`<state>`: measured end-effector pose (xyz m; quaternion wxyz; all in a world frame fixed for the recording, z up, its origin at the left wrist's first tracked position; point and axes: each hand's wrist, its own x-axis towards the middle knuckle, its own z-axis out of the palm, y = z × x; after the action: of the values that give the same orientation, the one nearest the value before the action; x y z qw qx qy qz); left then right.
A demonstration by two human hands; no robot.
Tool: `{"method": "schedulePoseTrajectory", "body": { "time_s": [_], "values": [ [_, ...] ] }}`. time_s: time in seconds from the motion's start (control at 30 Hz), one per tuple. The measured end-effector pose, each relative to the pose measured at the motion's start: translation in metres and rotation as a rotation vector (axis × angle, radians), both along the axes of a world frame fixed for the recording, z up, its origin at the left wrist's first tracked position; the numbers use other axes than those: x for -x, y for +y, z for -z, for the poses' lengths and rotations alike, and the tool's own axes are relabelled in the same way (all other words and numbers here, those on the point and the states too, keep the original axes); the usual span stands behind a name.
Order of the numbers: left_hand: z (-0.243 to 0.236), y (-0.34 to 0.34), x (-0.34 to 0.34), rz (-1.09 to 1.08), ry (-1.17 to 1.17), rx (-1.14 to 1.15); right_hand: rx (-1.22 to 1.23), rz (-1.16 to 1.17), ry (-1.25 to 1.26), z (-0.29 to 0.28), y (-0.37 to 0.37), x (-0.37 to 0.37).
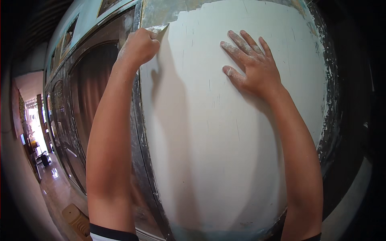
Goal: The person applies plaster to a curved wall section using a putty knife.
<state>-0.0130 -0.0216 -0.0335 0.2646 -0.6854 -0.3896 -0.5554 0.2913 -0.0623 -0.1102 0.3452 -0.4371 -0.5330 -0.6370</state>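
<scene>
In front of me is a wall panel (225,168) covered in smooth white filler, marked by thin dark scratches. High at its left edge, my left hand (140,46) is closed around a putty knife (163,27), whose metal blade lies against the wall beside the door frame. Most of the handle is hidden by my fingers. My right hand (255,66) rests with spread fingers on the white surface at the upper right, holding nothing. White dust or filler coats its fingertips. A bare grey-green strip of wall (169,12) shows above the white area.
A dark wooden door frame (140,116) borders the panel on the left, with a brown curtain (94,80) behind the glass. Chipped dark trim (327,80) runs down the right edge. A tan plastic chair or stool (76,219) stands at lower left, by a bright passage.
</scene>
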Motion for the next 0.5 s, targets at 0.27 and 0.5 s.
{"method": "schedulePoseTrajectory", "body": {
  "time_s": [0.27,0.5],
  "values": [
    [0.001,0.003,-0.008,0.040,-0.092,0.029,-0.050,0.028,0.015,-0.014,-0.001,-0.006],
    [-0.003,0.004,-0.012,-0.033,-0.032,0.027,-0.082,0.074,0.051,-0.018,0.002,-0.015]
  ]
}}
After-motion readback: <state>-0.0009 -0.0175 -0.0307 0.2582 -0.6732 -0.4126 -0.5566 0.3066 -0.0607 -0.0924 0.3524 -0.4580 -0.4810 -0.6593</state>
